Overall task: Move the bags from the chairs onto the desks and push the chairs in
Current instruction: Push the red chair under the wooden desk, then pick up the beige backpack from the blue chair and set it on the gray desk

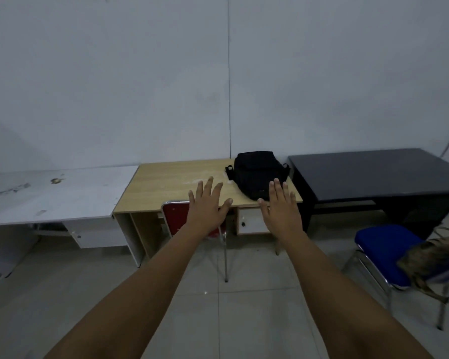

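Observation:
A black backpack [257,173] lies on the right end of the wooden desk [171,187]. A red chair [175,216] stands tucked against that desk's front edge. Both arms are stretched forward. My left hand [208,207] hovers open, fingers spread, in front of the red chair's back. My right hand [280,207] is open too, just before the backpack. To the right, a blue chair [381,248] stands away from the dark desk [373,174] with a tan camouflage bag [433,255] resting on its seat.
A white desk [57,195] with stains stands at the left, against the same grey wall. All three desks sit side by side. Pale tiled floor [218,320] stretches between me and the desks.

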